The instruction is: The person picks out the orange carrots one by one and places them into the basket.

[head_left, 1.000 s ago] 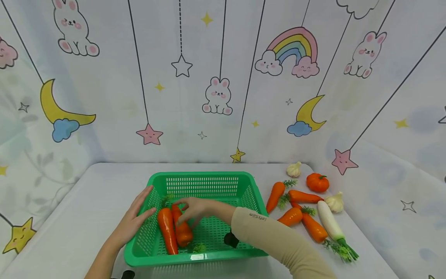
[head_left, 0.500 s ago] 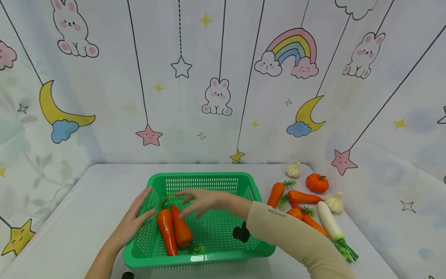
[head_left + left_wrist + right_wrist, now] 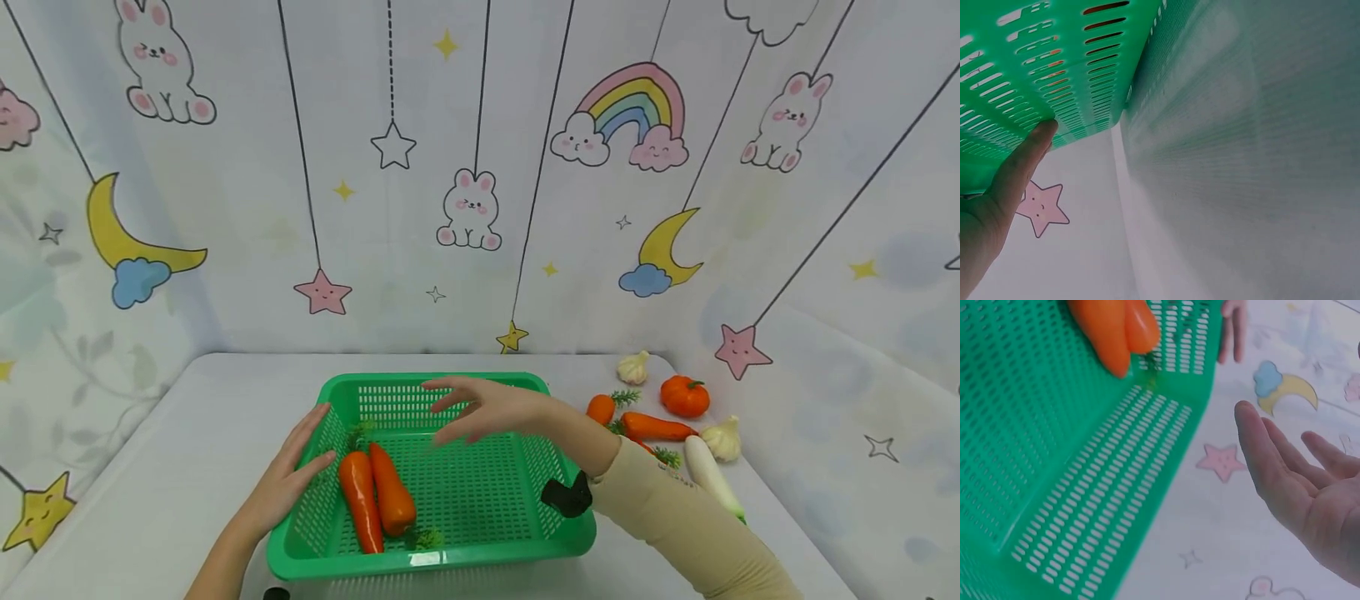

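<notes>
A green plastic basket [image 3: 517,549] stands on the white table with two carrots lying side by side in its left part, a redder one [image 3: 361,500] and an orange one [image 3: 392,492]. My left hand [image 3: 283,475] rests against the basket's left rim with fingers extended; in the left wrist view a finger lies along the slotted wall [image 3: 1094,75]. Above the basket hovers my right hand [image 3: 498,407], fingers spread and holding nothing. The right wrist view shows that same hand [image 3: 1310,481] beside the basket's rim, apart from the carrots [image 3: 1100,328].
To the basket's right lie several more carrots [image 3: 657,427], a white radish [image 3: 712,477], two garlic bulbs, one at the back [image 3: 633,367] and one nearer [image 3: 722,438], and a small orange pumpkin [image 3: 684,397]. My right sleeve [image 3: 682,517] covers some of them.
My right hand has let go of the orange carrot, leaving it beside the redder one, and has risen and moved right. My left hand stays at the rim.
</notes>
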`<state>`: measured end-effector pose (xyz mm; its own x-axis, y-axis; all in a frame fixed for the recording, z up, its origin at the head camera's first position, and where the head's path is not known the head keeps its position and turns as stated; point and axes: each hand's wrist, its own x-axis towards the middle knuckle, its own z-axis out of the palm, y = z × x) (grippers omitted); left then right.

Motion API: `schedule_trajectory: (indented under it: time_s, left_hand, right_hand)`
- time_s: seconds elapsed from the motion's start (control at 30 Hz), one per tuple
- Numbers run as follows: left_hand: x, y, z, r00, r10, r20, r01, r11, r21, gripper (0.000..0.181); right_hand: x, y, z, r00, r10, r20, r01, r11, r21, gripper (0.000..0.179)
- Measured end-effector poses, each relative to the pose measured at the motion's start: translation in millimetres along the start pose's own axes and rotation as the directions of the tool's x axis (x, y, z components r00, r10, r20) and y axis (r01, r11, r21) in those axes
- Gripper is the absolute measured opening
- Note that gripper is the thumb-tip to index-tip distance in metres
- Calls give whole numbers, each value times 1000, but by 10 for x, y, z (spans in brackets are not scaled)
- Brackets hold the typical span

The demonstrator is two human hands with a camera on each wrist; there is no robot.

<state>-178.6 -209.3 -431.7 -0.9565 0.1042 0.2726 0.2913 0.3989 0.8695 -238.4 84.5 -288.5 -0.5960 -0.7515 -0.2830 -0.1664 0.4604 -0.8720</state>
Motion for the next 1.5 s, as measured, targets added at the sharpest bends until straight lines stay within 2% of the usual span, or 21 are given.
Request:
schedule_trajectory:
  time_s: [0.1,0.27,0.5,0.6,0.73,0.93,1.0,1.07,1.23,1.37,1.5]
  left_hand:
    - [-5,28,-2,1000,3,1,-3,1000,-6,62]
    - [-9,45,4,1000,1,4,-1,1000,-12,62]
    - [0,6,7,1000,4,-2,-5,1000,-6,62]
    - [-9,17,6,1000,7,-3,-7,1000,-8,62]
    - [-20,34,6,1000,13,-6,-13,1000,-12,62]
    - [-18,32,2,1000,9,-6,-9,1000,-9,62]
    - [-13,34,0,1000,9,-6,-9,1000,-7,62]
    - [-9,37,-1,1000,11,-7,-11,1000,-5,62]
    - [-7,54,-3,1000,12,-4,-12,1000,-6,63]
    - [-10,44,-2,1000,8,-5,-8,1000,-9,63]
    - [-12,27,1,1000,7,-6,-7,1000,-10,63]
  right_hand:
    - [-124,54,-116,999,-23,-44,23,1000,-9,67]
    - [-331,174,-286,992,-55,-116,60,998,35,69]
    - [-553,378,-462,968,-103,-230,114,993,38,67]
    - [-627,476,-496,941,-110,-321,123,992,19,63]
    - [-695,632,-547,887,-111,-447,124,992,-1,62]
    - [-716,875,-662,824,-125,-553,143,990,-11,60]
    - [-712,958,-715,807,-113,-580,137,991,-3,61]
    - [-709,1047,-776,799,-94,-594,130,991,18,62]
    - [-712,1258,-903,815,-3,-579,65,994,86,66]
    - [-705,1384,-950,812,73,-580,-16,995,102,71]
    - [-678,1524,-1007,779,128,-613,-63,990,126,74]
